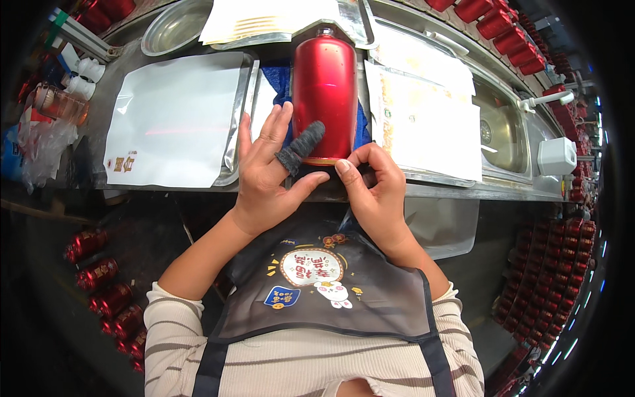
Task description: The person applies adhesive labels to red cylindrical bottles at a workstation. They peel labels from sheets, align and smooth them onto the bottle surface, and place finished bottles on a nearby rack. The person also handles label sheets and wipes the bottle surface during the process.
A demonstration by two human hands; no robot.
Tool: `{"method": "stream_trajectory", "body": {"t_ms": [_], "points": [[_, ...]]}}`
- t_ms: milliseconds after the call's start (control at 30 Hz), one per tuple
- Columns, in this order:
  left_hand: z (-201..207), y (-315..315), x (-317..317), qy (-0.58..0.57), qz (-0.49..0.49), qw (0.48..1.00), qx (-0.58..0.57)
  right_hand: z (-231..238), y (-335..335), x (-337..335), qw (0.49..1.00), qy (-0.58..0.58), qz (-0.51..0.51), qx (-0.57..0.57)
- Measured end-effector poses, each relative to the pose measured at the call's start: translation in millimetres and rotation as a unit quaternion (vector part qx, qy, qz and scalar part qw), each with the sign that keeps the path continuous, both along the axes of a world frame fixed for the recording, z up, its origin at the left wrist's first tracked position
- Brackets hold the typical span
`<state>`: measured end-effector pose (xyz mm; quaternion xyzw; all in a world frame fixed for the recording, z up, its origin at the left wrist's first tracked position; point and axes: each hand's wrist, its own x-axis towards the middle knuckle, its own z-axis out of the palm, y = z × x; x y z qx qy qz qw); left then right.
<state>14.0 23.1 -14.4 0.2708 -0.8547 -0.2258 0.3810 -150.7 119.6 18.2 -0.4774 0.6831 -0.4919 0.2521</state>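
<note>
A glossy red bottle point(325, 99) with a metal neck lies on a blue cloth point(276, 77), its base toward me. A thin gold band point(319, 161) runs round the base edge. My left hand point(266, 161) is at the bottle's lower left, fingers spread. Its index finger, wrapped in a dark grey cloth sleeve point(301, 147), rests against the red surface. At the lower right corner of the base, my right hand point(374, 183) has thumb and index finger pinched together. Whatever may be between those fingertips is too small to make out.
White decal sheets lie on a left tray point(246, 126) and on the right point(430, 126). Further off are a metal bowl point(155, 41), a sink point(509, 161) with a white tap point(549, 99), and a white jug point(557, 157). Red bottles stand in rows point(552, 278); a clear bin point(456, 241) sits below.
</note>
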Motion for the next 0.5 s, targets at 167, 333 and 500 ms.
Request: {"method": "stream_trajectory", "body": {"t_ms": [167, 333, 500], "points": [[-1, -3, -1, 0.005, -0.042, 0.996, 0.072, -5, 0, -8, 0.994, -0.104, 0.018, 0.016], [-8, -3, -2, 0.024, -0.026, 0.995, 0.088, -19, 0, -9, 0.993, -0.112, 0.032, -0.022], [2, 2, -7, 0.024, -0.012, 0.994, 0.105, -9, 2, -6, 0.981, -0.191, 0.022, 0.018]]}}
